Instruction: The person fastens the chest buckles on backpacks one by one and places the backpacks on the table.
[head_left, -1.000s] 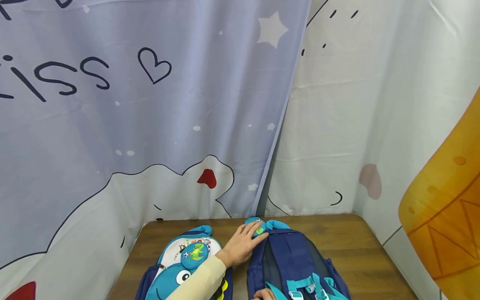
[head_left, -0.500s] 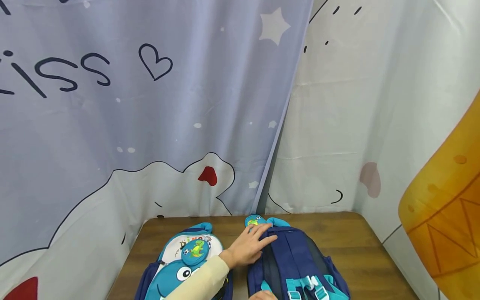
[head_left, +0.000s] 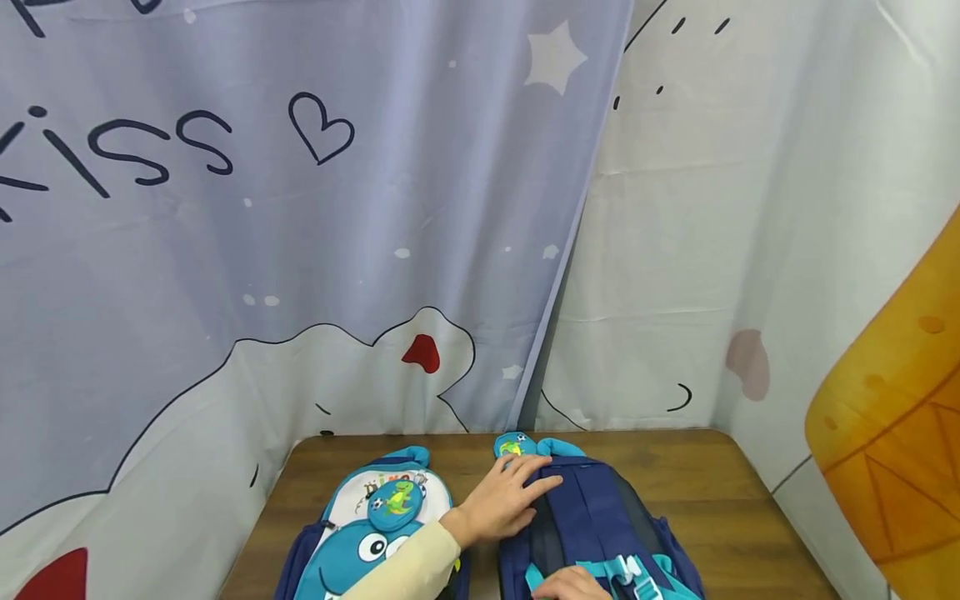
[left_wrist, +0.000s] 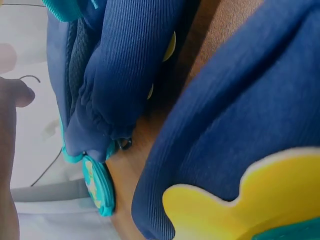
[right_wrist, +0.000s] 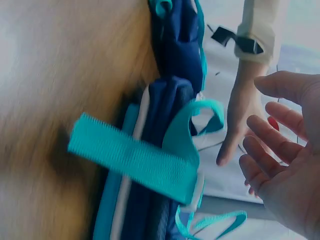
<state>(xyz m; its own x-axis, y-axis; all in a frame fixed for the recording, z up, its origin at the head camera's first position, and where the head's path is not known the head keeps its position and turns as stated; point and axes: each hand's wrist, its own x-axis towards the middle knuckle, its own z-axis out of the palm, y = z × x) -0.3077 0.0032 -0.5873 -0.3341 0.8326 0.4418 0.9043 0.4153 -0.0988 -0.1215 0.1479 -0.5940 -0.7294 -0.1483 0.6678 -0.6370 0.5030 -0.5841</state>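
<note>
A navy backpack (head_left: 592,508) with teal straps lies back side up on the table, a round teal dinosaur pouch (head_left: 514,444) at its top. My left hand (head_left: 498,504) reaches over its upper left edge, fingers extended above the navy back panel. My right hand (head_left: 572,583) is at the lower straps; in the right wrist view its fingers are spread and loosely bent, holding nothing, beside a teal webbing strap (right_wrist: 135,155). To the left a second backpack (head_left: 352,558), with a blue cartoon face and another round pouch (head_left: 395,505), lies front up, partly behind my left sleeve.
The wooden table (head_left: 712,492) extends right of the navy backpack to its rounded far corner. Printed curtains (head_left: 420,208) hang behind the table and along its right side. White buckles (head_left: 637,575) sit on the teal straps.
My left hand has shifted slightly right, from the pouch onto the navy panel. My right hand has let go of a teal strap at lower left and moved right.
</note>
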